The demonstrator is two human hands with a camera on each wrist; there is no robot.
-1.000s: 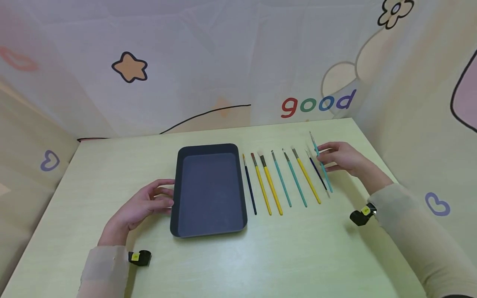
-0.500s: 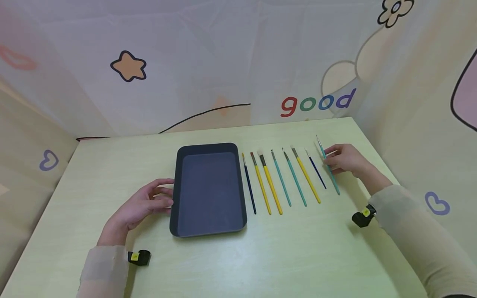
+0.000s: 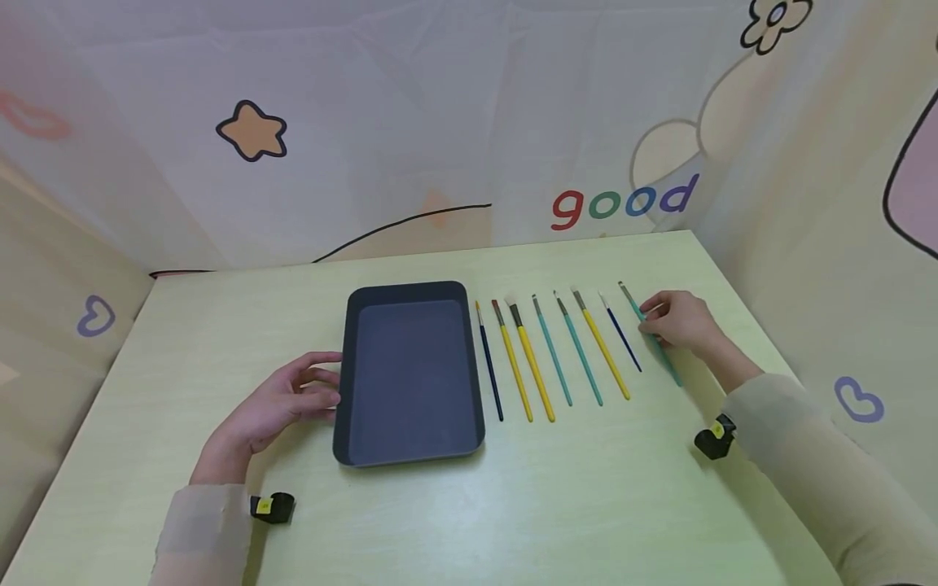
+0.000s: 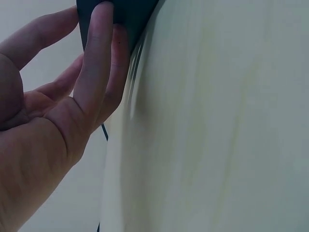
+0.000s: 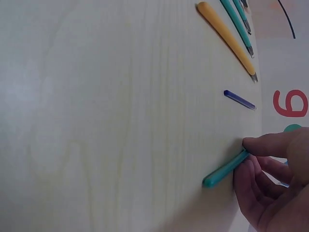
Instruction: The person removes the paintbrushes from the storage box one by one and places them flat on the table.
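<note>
My right hand (image 3: 652, 319) pinches a teal paintbrush (image 3: 632, 301) low over the table, at the right end of a row of brushes. In the right wrist view the fingers (image 5: 263, 145) curl round the teal paintbrush's handle (image 5: 224, 170). Left of it in the row lie a thin navy brush (image 3: 621, 334), a yellow brush (image 3: 604, 348) and several more teal, yellow and navy ones. A dark rectangular tray (image 3: 407, 288) stands left of the row. My left hand (image 3: 318, 382) rests on the table, its straight fingers (image 4: 99, 48) touching the tray (image 4: 130, 14) at its left wall.
The pale wooden table (image 3: 513, 505) is walled by printed fabric at the back and both sides. The navy brush (image 5: 240, 99) and yellow brush (image 5: 227, 36) lie a short way from my right hand. Nothing lies inside the tray.
My right hand has carried the teal paintbrush to the right and lowered it, from over the navy brush to the row's right end. The left hand has stayed put.
</note>
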